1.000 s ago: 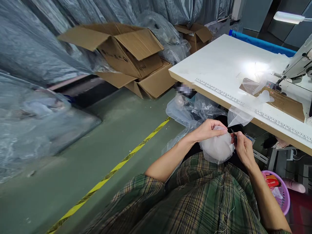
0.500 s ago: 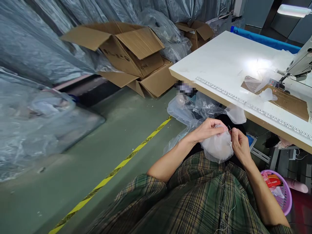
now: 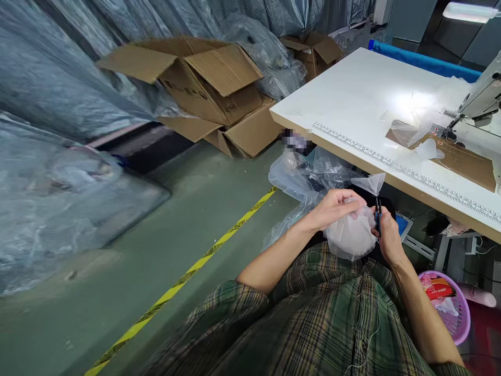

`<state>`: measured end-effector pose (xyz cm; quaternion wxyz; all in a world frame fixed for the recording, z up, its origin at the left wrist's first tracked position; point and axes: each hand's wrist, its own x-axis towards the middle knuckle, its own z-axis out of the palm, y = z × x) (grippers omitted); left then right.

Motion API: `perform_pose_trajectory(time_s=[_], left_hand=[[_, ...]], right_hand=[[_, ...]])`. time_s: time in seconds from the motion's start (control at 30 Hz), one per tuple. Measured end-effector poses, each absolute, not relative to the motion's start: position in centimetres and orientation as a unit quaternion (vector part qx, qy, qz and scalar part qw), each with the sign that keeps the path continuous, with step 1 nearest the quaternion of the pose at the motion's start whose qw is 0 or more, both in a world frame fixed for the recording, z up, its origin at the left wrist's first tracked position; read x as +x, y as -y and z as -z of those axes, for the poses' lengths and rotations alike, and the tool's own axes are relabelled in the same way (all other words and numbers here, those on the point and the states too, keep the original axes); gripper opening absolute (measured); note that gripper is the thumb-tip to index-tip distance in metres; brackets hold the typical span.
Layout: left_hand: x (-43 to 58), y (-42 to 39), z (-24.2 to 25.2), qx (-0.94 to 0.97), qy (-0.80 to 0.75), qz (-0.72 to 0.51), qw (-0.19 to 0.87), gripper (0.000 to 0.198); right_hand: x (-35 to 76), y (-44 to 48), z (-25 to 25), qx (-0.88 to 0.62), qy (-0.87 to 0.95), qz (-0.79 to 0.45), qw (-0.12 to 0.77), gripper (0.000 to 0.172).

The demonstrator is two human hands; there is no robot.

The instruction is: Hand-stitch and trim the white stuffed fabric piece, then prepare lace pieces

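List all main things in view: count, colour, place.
Sheer bundle: one, white, right of centre
Snips: one, dark, beside bundle
Table: one, white, right
Sewing machine: one, pale, on table
Cardboard boxes: at least two, brown, top centre
Plastic sheeting: count unclear, grey, left
Floor tape: one, yellow-black, floor
Basket: one, purple, lower right
Lamp: one, white, top right
Plaid shirt: one, green, bottom
Left hand: one, bare, on bundle
Right hand: one, bare, holding snips
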<state>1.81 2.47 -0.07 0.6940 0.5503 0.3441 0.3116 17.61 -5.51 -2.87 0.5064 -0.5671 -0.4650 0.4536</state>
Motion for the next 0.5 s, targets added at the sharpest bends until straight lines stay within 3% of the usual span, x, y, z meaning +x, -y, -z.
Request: perform_pose_trajectory(time_s=[0.17,0.27,0.37,0.43,0.5], left_hand=[[1.8,-0.8,1.0,0.536,-0.379,-0.378,0.653,0.042],[1.4,0.1,1.4,0.67,-0.397,-0.457,0.43,0.035],[1.2,0.2,1.1,0.799,-0.329,-0.447,0.232,0.023],[1.5,0.1,1.0,0.838,-0.282,-0.407,0.228,0.029],[2.0,0.0,1.0,0.834,-0.272,-0.378,0.294,0.04]], right_hand=[[17.2,5.9,3.2,-0.563,0.379,-0.463,0.57,0.049],[17.2,5.7,3.3,-0.562,0.317,-0.502,0.575,0.048],[17.3,5.6,3.2,-0.564,0.3,-0.513,0.573,0.048],[17.3,5.7,3.1,-0.558,0.313,-0.504,0.581,0.045],[17.3,5.9,3.1,-0.553,0.338,-0.487,0.585,0.039]])
